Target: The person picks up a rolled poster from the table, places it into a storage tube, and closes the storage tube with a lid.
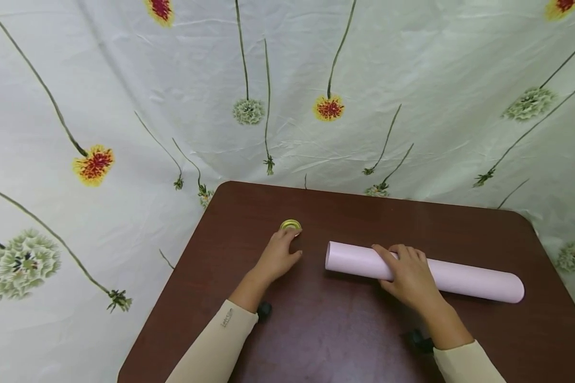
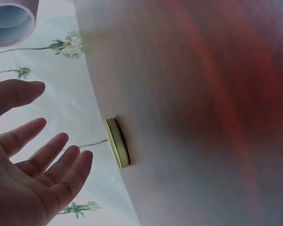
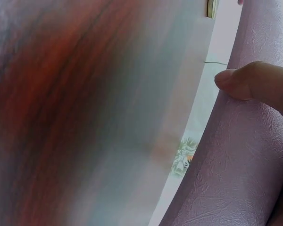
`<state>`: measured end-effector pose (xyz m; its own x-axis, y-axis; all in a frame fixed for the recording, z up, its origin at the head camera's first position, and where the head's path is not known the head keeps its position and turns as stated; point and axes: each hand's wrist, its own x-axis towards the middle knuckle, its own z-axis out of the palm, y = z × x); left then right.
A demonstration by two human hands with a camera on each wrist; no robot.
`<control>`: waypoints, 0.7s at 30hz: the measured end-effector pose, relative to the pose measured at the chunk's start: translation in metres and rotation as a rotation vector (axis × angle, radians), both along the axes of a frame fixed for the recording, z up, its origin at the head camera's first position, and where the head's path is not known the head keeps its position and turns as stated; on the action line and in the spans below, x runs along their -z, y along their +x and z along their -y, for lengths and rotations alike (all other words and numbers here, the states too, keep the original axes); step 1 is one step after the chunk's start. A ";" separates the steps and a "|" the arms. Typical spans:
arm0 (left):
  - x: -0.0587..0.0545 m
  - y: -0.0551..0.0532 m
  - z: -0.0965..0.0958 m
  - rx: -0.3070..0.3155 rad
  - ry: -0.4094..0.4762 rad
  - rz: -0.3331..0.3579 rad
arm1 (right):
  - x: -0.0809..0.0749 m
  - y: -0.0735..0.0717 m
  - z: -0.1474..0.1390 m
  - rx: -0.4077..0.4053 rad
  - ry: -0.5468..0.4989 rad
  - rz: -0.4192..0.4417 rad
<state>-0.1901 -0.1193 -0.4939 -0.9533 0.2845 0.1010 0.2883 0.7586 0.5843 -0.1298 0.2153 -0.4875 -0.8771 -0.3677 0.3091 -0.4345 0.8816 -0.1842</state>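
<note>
A pale pink rolled sheet point(image 1: 474, 279) with a hollow end lies slantwise across the right half of the table. My right hand point(image 1: 409, 276) grips it from above near its middle, with the thumb point(image 3: 254, 84) along one side. In the right wrist view the roll's surface point(image 3: 226, 174) looks finely creased. To the left, a small round gold lid point(image 1: 290, 224) sits flat on the table. My left hand point(image 1: 278, 255) hovers beside it, fingertips overlapping its near edge in the head view. The left wrist view shows those fingers spread and relaxed, apart from the lid point(image 2: 117, 143).
The dark reddish-brown table point(image 1: 354, 213) has rounded corners and a glossy patch in front. Behind and to the left hangs a white cloth point(image 1: 287, 133) printed with dandelions. Dark bands show at both wrists.
</note>
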 end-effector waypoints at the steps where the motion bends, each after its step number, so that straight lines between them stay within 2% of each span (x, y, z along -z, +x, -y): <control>1: 0.000 -0.003 0.000 0.002 -0.011 0.006 | 0.000 0.000 -0.001 -0.003 0.004 -0.001; 12: -0.003 -0.027 0.000 -0.006 -0.152 0.081 | -0.002 0.000 -0.005 -0.014 0.036 -0.001; 21: 0.008 -0.046 -0.004 -0.026 -0.296 0.154 | -0.006 0.000 -0.008 -0.023 0.044 -0.021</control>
<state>-0.2365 -0.1150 -0.5018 -0.9583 0.2557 -0.1279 0.1925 0.9078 0.3727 -0.1293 0.2233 -0.4815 -0.8616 -0.4014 0.3108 -0.4582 0.8784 -0.1358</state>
